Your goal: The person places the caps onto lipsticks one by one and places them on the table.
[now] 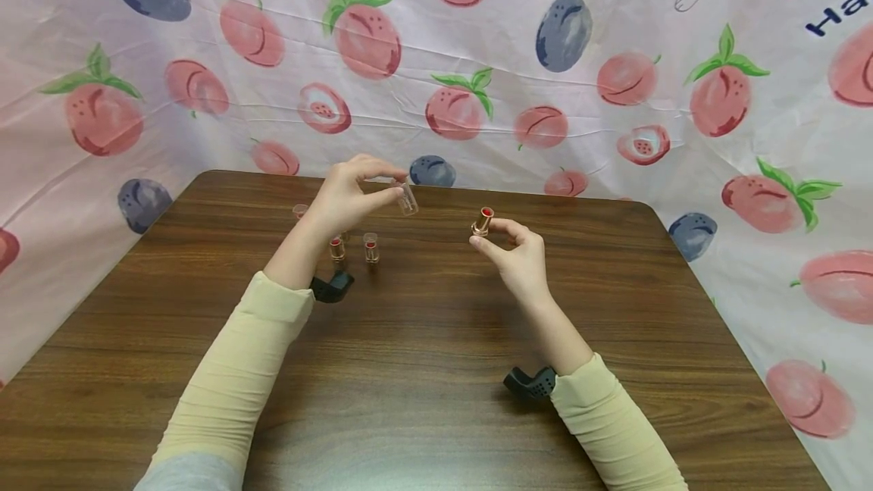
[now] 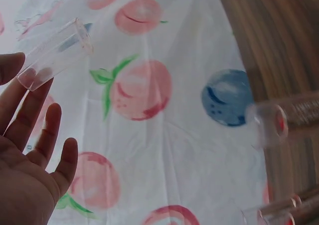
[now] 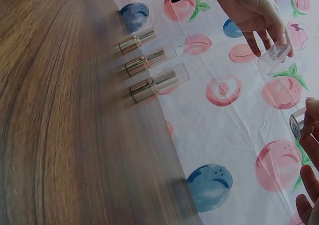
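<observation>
My left hand pinches a clear lipstick cap between thumb and fingertips, raised above the table. In the left wrist view the cap is see-through and tilted, its wide end away from the palm. Slightly lower and to the right, my right hand pinches a gold lipstick by its base, its red tip bare and pointing up. A gap separates the cap from this lipstick. At the right wrist view's edge, the lipstick's round base shows; the fingers hide much of the rest.
Several more lipsticks stand on the brown wooden table near my left forearm, among them a clear-capped one and another left of it. A fruit-printed cloth hangs behind the table. Each wrist wears a black strap mount.
</observation>
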Available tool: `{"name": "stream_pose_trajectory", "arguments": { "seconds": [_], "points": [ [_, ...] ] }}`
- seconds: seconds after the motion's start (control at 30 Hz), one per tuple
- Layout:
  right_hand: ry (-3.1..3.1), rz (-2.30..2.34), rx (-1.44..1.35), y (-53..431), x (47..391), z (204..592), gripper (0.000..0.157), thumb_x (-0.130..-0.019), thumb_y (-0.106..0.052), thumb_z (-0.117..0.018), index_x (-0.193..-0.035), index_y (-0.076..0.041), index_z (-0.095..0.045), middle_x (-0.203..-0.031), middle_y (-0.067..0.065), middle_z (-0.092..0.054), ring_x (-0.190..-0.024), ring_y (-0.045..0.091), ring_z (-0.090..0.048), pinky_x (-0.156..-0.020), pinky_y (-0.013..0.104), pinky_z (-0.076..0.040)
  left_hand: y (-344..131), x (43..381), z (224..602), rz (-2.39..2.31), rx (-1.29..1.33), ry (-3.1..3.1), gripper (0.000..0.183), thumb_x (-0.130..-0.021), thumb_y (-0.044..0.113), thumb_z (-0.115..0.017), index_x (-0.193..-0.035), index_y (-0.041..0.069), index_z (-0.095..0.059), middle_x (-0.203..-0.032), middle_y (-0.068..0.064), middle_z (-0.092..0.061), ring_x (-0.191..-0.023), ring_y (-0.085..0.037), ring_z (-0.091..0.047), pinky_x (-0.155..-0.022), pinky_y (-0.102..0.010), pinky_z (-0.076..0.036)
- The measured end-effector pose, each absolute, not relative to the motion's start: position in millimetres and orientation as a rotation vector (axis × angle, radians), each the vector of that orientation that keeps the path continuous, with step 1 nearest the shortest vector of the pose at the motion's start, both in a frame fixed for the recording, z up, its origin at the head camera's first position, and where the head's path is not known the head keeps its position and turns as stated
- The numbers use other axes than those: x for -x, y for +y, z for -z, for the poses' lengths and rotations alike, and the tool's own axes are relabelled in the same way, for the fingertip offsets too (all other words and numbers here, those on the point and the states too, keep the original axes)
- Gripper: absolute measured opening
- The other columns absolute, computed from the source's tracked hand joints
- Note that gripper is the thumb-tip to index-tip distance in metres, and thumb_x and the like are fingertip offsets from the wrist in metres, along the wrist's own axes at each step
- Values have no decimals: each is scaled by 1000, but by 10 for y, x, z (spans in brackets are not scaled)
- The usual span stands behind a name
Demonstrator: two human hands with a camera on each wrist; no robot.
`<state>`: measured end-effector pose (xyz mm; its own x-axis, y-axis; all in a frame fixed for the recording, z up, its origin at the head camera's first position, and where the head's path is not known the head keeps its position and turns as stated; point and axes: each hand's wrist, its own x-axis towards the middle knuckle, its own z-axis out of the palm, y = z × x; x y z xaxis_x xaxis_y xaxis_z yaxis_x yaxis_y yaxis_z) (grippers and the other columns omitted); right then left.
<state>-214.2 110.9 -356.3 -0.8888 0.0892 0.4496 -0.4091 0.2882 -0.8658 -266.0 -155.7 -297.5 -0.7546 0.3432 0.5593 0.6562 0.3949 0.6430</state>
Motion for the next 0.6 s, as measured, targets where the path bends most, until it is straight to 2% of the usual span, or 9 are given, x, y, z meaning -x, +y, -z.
{"name": "stream_pose_trajectory", "arguments": {
  "seconds": [0.1, 0.3, 0.47, 0.6],
  "points": [
    [-2131, -1662, -299, 1068, 2126, 3535, 24, -76, -8, -82, -97, -1, -73, -94, 7, -70, -94, 13, -59, -72, 26, -43, -1521, 2601, 2943, 1342, 883, -2258, 26, -86, 11, -73, -111, 4, -72, -111, -7, -65, -109, -18, -53, -95, -39, -40],
    [-2140, -1660, -322, 991, 2078, 3519, 25, -76, -12, -82, -98, -2, -73, -96, 7, -69, -97, 15, -56, -82, 33, -40, -1389, 2398, 2852, 1416, 938, -2074, 23, -85, -3, -70, -107, -6, -70, -109, -17, -66, -108, -24, -53, -96, -36, -37],
    [-2162, -1630, -349, 948, 2042, 3543, 24, -76, -11, -82, -97, -3, -74, -93, 5, -70, -97, 23, -55, -85, 39, -39, -1339, 2386, 2920, 1473, 988, -1986, 23, -86, 0, -69, -109, -1, -71, -109, -11, -66, -108, -18, -53, -95, -35, -38],
    [-2168, -1631, -373, 905, 2007, 3550, 23, -76, -10, -82, -96, -4, -74, -92, 5, -70, -92, 24, -53, -82, 44, -39, -1300, 2280, 2877, 1505, 996, -1957, 23, -87, -4, -67, -109, -3, -71, -108, -12, -66, -108, -18, -53, -95, -34, -39]
  ]
}}
